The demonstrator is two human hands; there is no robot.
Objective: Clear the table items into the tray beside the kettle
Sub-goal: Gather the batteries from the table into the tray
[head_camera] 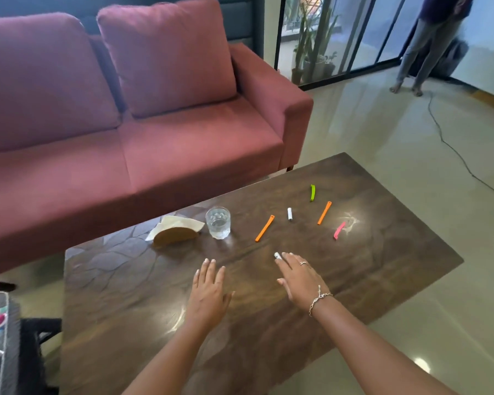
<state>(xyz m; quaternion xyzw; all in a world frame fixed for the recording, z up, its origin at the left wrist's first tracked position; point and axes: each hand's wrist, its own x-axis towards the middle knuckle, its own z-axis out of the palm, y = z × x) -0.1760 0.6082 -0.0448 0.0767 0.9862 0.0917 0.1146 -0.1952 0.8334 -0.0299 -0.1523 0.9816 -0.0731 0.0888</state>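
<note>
Both outstretched, holding nothing: left hand point(208, 292), and right hand point(300, 280) with white piece point(277, 255) at its fingertips.

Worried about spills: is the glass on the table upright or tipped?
Upright: the glass stands on its base, rim up, beside the napkin holder.

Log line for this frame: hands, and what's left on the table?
left hand: open over table | right hand: open, fingertips at small white piece | uncleared: glass, napkin holder, four coloured clips, second white piece
</note>
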